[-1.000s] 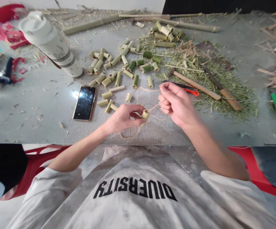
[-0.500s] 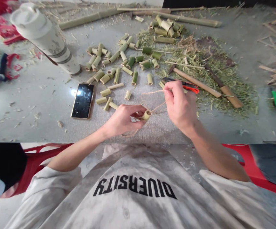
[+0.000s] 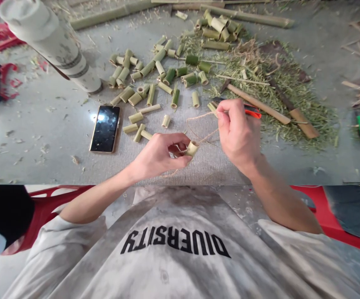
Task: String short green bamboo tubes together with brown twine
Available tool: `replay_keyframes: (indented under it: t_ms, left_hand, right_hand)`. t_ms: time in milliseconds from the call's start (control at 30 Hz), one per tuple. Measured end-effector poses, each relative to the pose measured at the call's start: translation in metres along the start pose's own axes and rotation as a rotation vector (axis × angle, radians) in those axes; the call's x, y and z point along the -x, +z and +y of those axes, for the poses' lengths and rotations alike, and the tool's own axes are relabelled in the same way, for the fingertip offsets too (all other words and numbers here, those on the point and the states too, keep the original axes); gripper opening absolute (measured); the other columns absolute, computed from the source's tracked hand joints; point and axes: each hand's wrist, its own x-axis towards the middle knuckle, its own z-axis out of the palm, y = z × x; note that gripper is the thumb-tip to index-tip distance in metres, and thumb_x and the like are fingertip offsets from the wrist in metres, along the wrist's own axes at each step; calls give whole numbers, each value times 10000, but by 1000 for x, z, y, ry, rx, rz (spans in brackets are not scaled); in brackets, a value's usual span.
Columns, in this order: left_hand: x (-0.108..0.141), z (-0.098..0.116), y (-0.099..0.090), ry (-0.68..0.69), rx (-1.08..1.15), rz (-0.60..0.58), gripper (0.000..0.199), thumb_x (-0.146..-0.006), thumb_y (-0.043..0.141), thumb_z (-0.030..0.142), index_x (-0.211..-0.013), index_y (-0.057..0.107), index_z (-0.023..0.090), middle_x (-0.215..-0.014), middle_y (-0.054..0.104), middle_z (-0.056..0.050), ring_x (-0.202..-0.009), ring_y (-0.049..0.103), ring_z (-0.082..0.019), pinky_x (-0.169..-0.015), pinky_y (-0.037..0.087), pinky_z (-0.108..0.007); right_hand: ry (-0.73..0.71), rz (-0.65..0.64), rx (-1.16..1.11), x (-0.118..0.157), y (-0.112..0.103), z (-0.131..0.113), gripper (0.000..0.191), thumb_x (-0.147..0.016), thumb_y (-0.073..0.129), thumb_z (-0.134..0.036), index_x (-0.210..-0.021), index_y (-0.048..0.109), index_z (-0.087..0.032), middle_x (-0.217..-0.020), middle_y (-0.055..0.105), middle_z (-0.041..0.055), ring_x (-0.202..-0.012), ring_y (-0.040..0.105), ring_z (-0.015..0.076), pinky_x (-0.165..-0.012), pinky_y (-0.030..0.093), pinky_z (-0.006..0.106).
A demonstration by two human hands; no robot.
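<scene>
My left hand [image 3: 163, 154] pinches a short bamboo tube [image 3: 192, 148] between thumb and fingers, its open end facing up and right. A thin twine [image 3: 202, 117] comes out of the tube's open end and runs to my right hand [image 3: 238, 137], which is closed on it with thumb and forefinger. One stretch of the twine bows out in a loop between the hands, and another trails under my left hand. Just behind my right hand lies a tool with orange handles [image 3: 252, 111], partly hidden by the fingers. Several cut bamboo pieces [image 3: 150, 94] lie scattered beyond my left hand.
A phone [image 3: 105, 128] lies left of my left hand, with a lidded cup [image 3: 58, 50] behind it. Bamboo shavings [image 3: 304, 112] cover the right side, under a hammer [image 3: 257, 103] and a wooden-handled blade [image 3: 302, 123]. Long bamboo poles [image 3: 111, 14] lie at the back.
My right hand has shifted slightly right with the twine. The bamboo tube in my left hand has tilted a little. The whole view has moved slightly.
</scene>
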Motion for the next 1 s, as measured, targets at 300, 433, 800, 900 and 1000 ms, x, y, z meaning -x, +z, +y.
replay_keyframes:
  t_ms: [300,433,800,900,1000]
  left_hand:
    - [7,-6,7,26,-23,12,118,-844,710,250,-937,740,184,-787,728,5,-676,635,-106,-643,551,-213]
    - [16,-11,4,105,-74,75,131,-818,712,193,-948,723,192,-848,773,13,-750,714,-109,-783,643,-218]
    - [19,-34,1,45,-91,-45,122,-885,704,213,-995,755,195,-972,825,-11,-878,770,-139,-858,620,-245]
    - [22,-38,-1,85,-205,-60,139,-898,700,230,-1022,759,206,-966,828,-16,-869,753,-161,-859,608,-291]
    - [24,-43,-3,160,-365,-32,135,-928,699,264,-1041,756,216,-967,827,-36,-912,744,-208,-968,593,-395]
  right_hand:
    - [109,-40,-107,-2,2,-2,358,-1215,407,-514,-1151,676,-286,-835,703,19,-703,659,177,-691,464,334]
    - [178,95,-73,-7,-1,21,315,-1228,391,-427,-1104,643,-284,-859,698,24,-658,581,168,-662,405,347]
    - [61,407,106,-24,-5,106,464,-1230,322,-586,-1116,638,-266,-1013,749,134,-862,703,241,-865,432,359]
    - [39,450,174,-29,-13,130,458,-1235,286,-561,-1118,638,-292,-1027,760,143,-894,722,270,-857,416,372]
    - [52,430,202,-27,-25,135,425,-1235,310,-556,-1134,643,-311,-1024,773,129,-861,708,256,-855,414,362]
